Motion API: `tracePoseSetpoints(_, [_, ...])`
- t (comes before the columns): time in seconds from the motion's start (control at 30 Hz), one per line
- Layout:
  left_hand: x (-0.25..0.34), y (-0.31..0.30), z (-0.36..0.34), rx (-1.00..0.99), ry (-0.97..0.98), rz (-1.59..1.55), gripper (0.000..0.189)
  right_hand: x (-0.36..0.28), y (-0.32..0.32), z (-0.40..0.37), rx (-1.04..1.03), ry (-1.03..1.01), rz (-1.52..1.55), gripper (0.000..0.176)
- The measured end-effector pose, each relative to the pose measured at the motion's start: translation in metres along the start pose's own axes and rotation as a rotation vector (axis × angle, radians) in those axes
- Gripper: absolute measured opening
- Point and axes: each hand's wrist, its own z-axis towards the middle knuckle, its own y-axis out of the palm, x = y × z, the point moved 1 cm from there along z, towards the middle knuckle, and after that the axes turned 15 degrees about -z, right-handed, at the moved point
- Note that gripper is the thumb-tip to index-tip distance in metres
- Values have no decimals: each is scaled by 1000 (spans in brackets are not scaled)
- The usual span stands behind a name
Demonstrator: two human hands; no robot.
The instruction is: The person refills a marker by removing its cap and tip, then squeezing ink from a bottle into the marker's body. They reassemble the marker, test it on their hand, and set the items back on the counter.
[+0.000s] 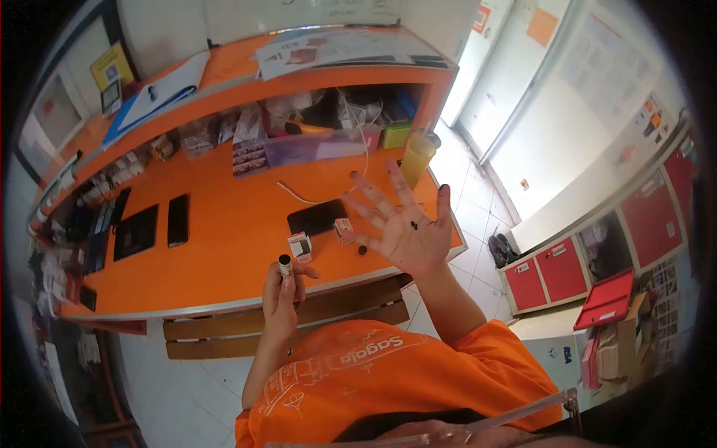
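Observation:
My left hand [282, 306] is closed around a small white bottle [285, 269] whose round top looks dark. My right hand [407, 231] is raised with the palm toward me and fingers spread, holding nothing. Its fingertips are stained dark, and a black blot marks the palm. Just beyond the bottle, a small white-and-red box [300, 247] stands on the orange table [224, 257]. A second small box [343, 229] sits near my right hand's little finger. Close to it lies a small dark round piece [363, 250], perhaps a cap. Behind them is a black phone [323, 216].
A yellow tumbler [419, 155] stands at the table's right end. A purple bin [321, 147] sits under the shelf, a white cable [299, 197] before it. Leftward lie a black tablet [137, 233] and another phone [178, 220]. A wooden bench [284, 322] runs along the front.

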Motion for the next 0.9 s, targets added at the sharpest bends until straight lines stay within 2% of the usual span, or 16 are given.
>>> tracePoseSetpoints(0.17, [-2, -5, 7, -92, 7, 8, 19, 11, -18, -5, 9, 3, -5, 73])
tracePoseSetpoints(0.23, [-6, -10, 10, -97, 15, -31, 21, 10, -46, -11, 89, 9, -617, 67])
tracePoseSetpoints(0.3, [-5, -12, 11, -100, 22, -29, 21, 15, -78, -26, 322, 47, -1130, 54])
tracePoseSetpoints(0.33, [-5, -13, 11, -106, 36, -26, 22, 18, -89, -30, 321, 50, -1125, 54])
tracePoseSetpoints(0.4, [-5, -16, 11, -93, 24, -19, 22, 26, -112, -39, 667, 336, -1065, 41])
tracePoseSetpoints(0.43, [-5, -18, 11, -82, 15, -16, 22, 33, -125, -44, 667, 339, -1060, 41])
tracePoseSetpoints(0.5, [-6, -21, 12, -91, 8, -7, 22, 48, -142, -53, 515, 369, -1753, 36])
tracePoseSetpoints(0.53, [-7, -23, 11, -102, 2, -1, 22, 56, -146, -54, 512, 373, -1749, 36])
tracePoseSetpoints(0.6, [-8, -24, 11, -95, 3, 1, 22, 72, -151, -52, 462, 334, -2097, 35])
tracePoseSetpoints(0.9, [-7, -35, 0, 29, 8, -2, 22, 82, -150, -31, 559, 68, -2151, 25])
